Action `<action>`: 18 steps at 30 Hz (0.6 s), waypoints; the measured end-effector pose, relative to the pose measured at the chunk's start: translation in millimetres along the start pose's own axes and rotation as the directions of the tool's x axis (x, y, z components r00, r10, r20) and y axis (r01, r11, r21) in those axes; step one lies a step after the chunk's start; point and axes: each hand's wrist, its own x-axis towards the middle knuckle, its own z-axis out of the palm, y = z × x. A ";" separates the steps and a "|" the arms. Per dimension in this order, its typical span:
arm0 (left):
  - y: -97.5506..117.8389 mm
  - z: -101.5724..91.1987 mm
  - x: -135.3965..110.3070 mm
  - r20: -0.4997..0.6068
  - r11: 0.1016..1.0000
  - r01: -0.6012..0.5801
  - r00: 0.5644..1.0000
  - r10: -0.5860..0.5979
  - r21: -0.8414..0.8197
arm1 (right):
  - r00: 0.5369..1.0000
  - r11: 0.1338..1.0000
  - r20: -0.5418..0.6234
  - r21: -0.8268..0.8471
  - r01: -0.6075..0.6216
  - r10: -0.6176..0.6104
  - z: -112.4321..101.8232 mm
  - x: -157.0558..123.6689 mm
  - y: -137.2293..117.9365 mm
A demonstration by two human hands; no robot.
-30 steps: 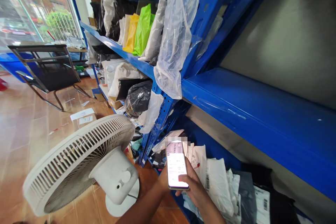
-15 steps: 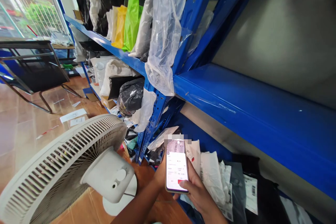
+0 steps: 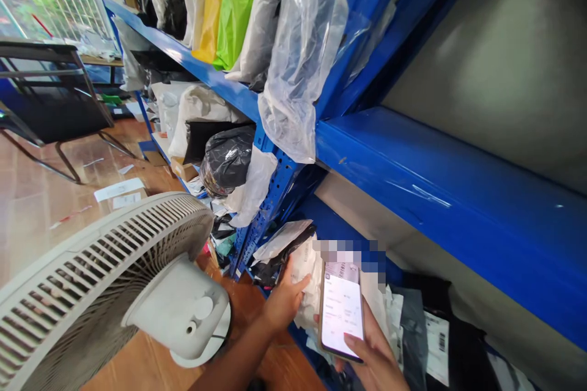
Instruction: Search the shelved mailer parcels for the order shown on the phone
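My right hand [image 3: 373, 348] is closed around a smartphone [image 3: 342, 317] with a lit screen, its thumb lying on the lower part of the glass. Left of the phone, my left hand [image 3: 285, 299] is at the edge of a white parcel [image 3: 304, 266]. Its thumb lies across the parcel's front, and the other fingers reach up along the left edge, partly hidden. The parcel stands in a row on the lowest shelf. Behind it a black parcel [image 3: 275, 269] leans under a pale one. A pixelated patch covers the area above the phone.
A large white fan [image 3: 178, 305] stands close on my left. A blue shelf beam [image 3: 440, 177] crosses above the parcels, and clear plastic [image 3: 298, 73] hangs from the upright. Grey and black mailers [image 3: 415, 330] stand at right. A black chair [image 3: 50, 98] is farther left.
The phone has moved right in my right hand. My left hand has come away from beside the phone and taken the white parcel's edge. The view has shifted slightly.
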 end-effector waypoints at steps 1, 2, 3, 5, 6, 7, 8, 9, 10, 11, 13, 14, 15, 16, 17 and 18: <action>-0.7 -0.3 0.1 0.000 0.999 0.003 1.000 -0.003 0.047 | 1.000 1.000 -0.001 -0.015 -0.012 0.012 -3.0 -1.0 -1.4; -0.3 -1.0 -0.1 0.003 0.996 0.006 1.000 -0.007 0.088 | 1.000 0.999 0.010 -0.034 -0.024 0.024 -5.8 -1.0 -2.0; 0.8 -2.1 -0.5 0.007 0.993 0.008 1.000 -0.009 0.120 | 0.999 0.998 0.027 -0.055 -0.038 0.040 -8.3 -0.2 -1.9; 4.1 -4.4 -1.6 0.016 0.990 0.012 1.000 -0.014 0.139 | 0.996 0.994 0.053 -0.084 -0.069 0.074 -11.3 2.8 0.0; 5.9 -5.6 -2.1 0.022 0.990 0.019 1.000 -0.022 0.143 | 0.995 0.993 0.054 -0.085 -0.078 0.083 -11.3 4.5 1.4; 7.4 -6.6 -2.7 0.030 0.989 0.027 0.999 -0.032 0.142 | 0.996 0.994 0.045 -0.078 -0.078 0.082 -10.3 5.9 2.9; 8.8 -7.5 -3.1 0.036 0.990 0.038 0.998 -0.044 0.138 | 0.997 0.995 0.029 -0.068 -0.071 0.074 -8.4 7.1 4.3; 10.0 -8.3 -3.4 0.039 0.989 0.050 0.998 -0.055 0.136 | 0.998 0.996 0.014 -0.059 -0.059 0.060 -5.8 8.0 5.6; 11.0 -9.2 -3.6 0.043 0.989 0.056 0.997 -0.063 0.135 | 0.999 0.997 0.000 -0.055 -0.046 0.046 -2.9 8.7 6.5; 12.0 -10.0 -3.8 0.046 0.989 0.055 0.997 -0.062 0.136 | 0.999 0.998 -0.010 -0.056 -0.034 0.034 -0.1 9.3 7.3; 13.8 -11.5 -4.2 0.041 0.990 0.036 0.998 -0.042 0.136 | 1.000 0.997 -0.010 -0.080 -0.013 0.012 4.2 10.7 8.4; 14.6 -12.2 -4.5 0.038 0.990 0.020 0.999 -0.026 0.137 | 1.000 0.995 -0.007 -0.100 -0.004 0.003 5.4 11.6 8.9; 15.4 -12.8 -4.9 0.035 0.991 0.003 0.999 -0.008 0.137 | 1.000 0.992 -0.006 -0.123 0.003 -0.004 6.0 12.8 9.5; 16.2 -13.2 -5.3 0.032 0.991 -0.010 0.999 0.006 0.136 | 1.000 0.990 -0.009 -0.143 0.008 -0.009 5.9 14.0 10.1; 16.7 -13.5 -5.6 0.028 0.991 -0.021 0.999 0.017 0.135 | 1.000 0.987 -0.012 -0.160 0.010 -0.013 5.5 15.2 10.8; 17.0 -13.5 -5.9 0.024 0.991 -0.027 0.999 0.024 0.133 | 1.000 0.985 -0.015 -0.170 0.008 -0.011 4.8 16.2 11.4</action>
